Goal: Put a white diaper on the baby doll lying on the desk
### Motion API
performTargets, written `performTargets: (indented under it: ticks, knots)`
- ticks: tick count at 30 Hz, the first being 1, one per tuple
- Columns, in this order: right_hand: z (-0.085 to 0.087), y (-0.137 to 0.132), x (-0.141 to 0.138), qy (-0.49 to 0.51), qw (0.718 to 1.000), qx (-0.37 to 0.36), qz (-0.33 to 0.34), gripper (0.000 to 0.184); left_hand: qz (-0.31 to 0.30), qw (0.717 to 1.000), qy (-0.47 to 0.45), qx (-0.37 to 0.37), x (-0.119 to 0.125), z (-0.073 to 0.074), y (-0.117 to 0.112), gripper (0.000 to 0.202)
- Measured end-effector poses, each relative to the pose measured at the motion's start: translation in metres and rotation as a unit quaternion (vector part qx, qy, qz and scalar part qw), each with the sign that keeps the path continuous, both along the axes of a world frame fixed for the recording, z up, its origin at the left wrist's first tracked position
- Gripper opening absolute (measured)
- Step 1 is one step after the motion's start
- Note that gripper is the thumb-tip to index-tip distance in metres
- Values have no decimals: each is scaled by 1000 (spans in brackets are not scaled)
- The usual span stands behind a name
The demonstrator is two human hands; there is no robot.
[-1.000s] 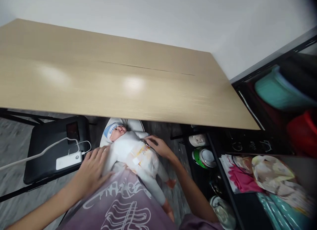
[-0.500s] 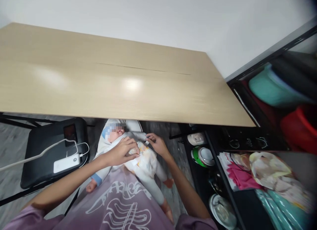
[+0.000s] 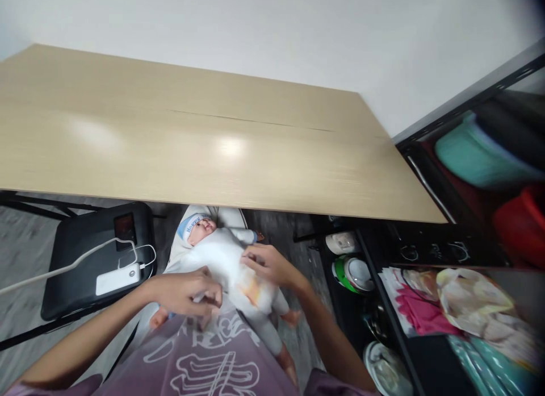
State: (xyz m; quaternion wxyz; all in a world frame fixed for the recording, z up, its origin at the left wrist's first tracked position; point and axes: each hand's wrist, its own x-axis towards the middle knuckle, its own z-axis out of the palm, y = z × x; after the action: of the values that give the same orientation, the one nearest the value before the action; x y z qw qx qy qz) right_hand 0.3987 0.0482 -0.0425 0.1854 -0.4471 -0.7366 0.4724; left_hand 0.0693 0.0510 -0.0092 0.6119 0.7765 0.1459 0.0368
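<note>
Half curled, the fingers of the left hand (image 3: pixel 187 291) sit before the shirt (image 3: pixel 213 362); whether they grip anything cannot be told. The right hand (image 3: pixel 272 265) bends its fingers at the upper edge of the diaper (image 3: pixel 253 294); blur hides any hold. Step in hand, as judged: adjusting the diaper's front. Next move calls for a sure pinch there. The doll (image 3: pixel 208 251) lies face up, head toward the table (image 3: pixel 213 169) beyond.
</note>
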Motion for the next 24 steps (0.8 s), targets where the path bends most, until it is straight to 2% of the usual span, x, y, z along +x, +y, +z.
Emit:
performTargets:
  ticks: [2, 4, 5, 6, 8, 10, 12, 14, 17, 19, 21, 24]
  knots:
    - [6, -16, 23, -34, 995, -89, -4, 43, 51, 998, 6, 29, 15, -2, 6, 32]
    - [3, -34, 42, -47, 978, -202, -14, 44, 113, 986, 22, 122, 50, -8, 19, 36]
    - [-2, -44, 48, -53, 969, -239, -22, 43, 121, 976, 40, 178, 73, -13, 28, 35]
    - [-8, -52, 50, -66, 965, -251, -28, 42, 98, 966, 70, 227, 99, -19, 37, 38]
    - [-22, -66, 48, -115, 970, -210, -33, 38, -22, 947, 189, 259, 152, -33, 56, 48]
    - [-38, -79, 40, -169, 973, -155, -38, 35, -97, 941, 233, 225, 193, -49, 71, 44]
    - [-51, -92, 33, -185, 970, -149, -54, 34, -129, 942, 244, 193, 212, -61, 77, 36]
    - [-61, -106, 30, -160, 969, -168, -85, 37, -120, 946, 236, 185, 208, -68, 75, 39]
    - [-72, -121, 28, -106, 965, -194, -139, 47, -41, 953, 210, 213, 180, -68, 62, 48]
    - [-76, -123, 26, -83, 961, -199, -173, 49, 18, 954, 188, 234, 159, -62, 53, 52]
    - [-76, -119, 23, -63, 959, -189, -202, 41, 68, 961, 138, 229, 141, -53, 48, 51]
    - [-71, -111, 25, -55, 955, -217, -194, 28, 112, 972, 53, 201, 122, -38, 47, 46]
